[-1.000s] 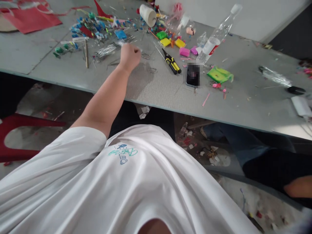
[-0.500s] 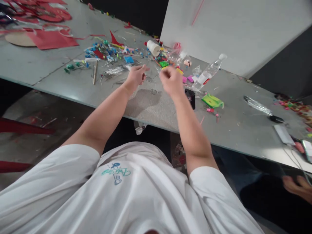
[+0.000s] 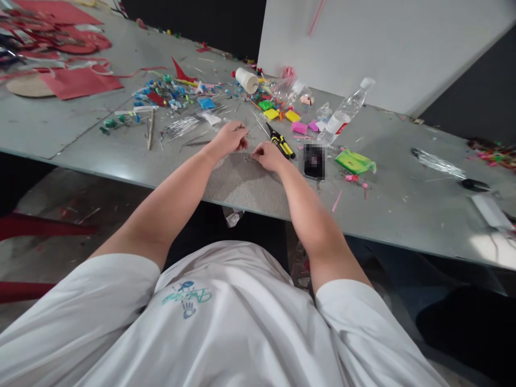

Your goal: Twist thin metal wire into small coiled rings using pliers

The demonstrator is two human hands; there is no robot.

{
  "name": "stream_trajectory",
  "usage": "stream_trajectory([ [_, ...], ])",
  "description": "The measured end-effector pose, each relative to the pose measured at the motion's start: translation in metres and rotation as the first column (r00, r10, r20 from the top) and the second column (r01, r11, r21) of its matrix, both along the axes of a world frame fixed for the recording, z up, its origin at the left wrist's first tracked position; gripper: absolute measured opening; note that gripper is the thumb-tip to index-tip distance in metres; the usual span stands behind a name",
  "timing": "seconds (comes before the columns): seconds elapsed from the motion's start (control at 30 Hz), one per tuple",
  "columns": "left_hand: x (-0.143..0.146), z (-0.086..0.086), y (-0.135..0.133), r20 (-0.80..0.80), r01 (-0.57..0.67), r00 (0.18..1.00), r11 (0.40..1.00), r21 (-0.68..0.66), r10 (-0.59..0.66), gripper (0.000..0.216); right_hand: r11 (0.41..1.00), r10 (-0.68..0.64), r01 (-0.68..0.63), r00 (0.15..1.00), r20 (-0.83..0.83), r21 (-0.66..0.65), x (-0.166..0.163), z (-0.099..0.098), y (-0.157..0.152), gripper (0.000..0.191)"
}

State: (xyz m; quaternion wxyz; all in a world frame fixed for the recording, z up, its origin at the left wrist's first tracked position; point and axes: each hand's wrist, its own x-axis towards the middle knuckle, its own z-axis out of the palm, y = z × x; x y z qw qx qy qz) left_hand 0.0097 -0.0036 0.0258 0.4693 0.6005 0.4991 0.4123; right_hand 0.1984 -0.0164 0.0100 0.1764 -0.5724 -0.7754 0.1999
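Observation:
My left hand (image 3: 233, 137) is closed with curled fingers just above the table; whatever lies in them, if anything, is hidden. My right hand (image 3: 268, 155) is close by on the right, lower, its thumb and finger pinched at a small thin wire ring (image 3: 248, 158) on the grey mat (image 3: 245, 180). Beyond the right hand rest pliers (image 3: 280, 142) with black and yellow handles. A bundle of thin silvery wires (image 3: 183, 126) and a small white packet (image 3: 211, 117) lie past the left hand.
A phone (image 3: 313, 161), a green packet (image 3: 356, 160) and a tilted plastic bottle (image 3: 346, 114) stand or lie to the right. Coloured clay packs (image 3: 299, 127), a white roll (image 3: 246, 80) and blue bits (image 3: 171, 92) are behind. Wooden stick (image 3: 151, 129) at left.
My right hand has come down and toward me, onto the wire ring, uncovering the pliers. My left hand has moved slightly right and its pointing finger is curled in.

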Motion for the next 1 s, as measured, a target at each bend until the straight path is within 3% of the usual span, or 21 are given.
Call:
stream_trajectory([
  [0.13,-0.002,-0.003,0.001,-0.091,0.064,0.994,0.994,0.092,-0.056,0.019,0.999,-0.04,0.03,0.967,-0.25,-0.042,0.006,0.002,0.0,0.025],
  [0.23,-0.004,-0.005,0.001,-0.165,0.093,0.984,0.986,0.138,-0.07,0.011,0.994,-0.09,0.048,0.866,-0.491,-0.096,0.009,0.005,0.0,0.029],
  [0.4,-0.006,-0.007,-0.003,-0.057,0.108,0.993,0.99,0.086,-0.103,0.008,0.991,-0.134,0.076,0.701,-0.7,-0.114,0.009,0.005,0.001,0.031],
  [0.73,-0.006,-0.003,-0.005,-0.011,0.088,0.996,0.994,0.072,-0.087,0.019,0.954,-0.27,0.003,0.437,-0.858,-0.299,0.001,0.005,0.003,0.024],
  [1.0,-0.002,0.001,-0.01,0.026,0.016,1.0,0.999,0.038,-0.017,0.029,0.98,-0.183,0.014,0.459,-0.869,-0.199,-0.005,-0.005,0.004,0.02],
])
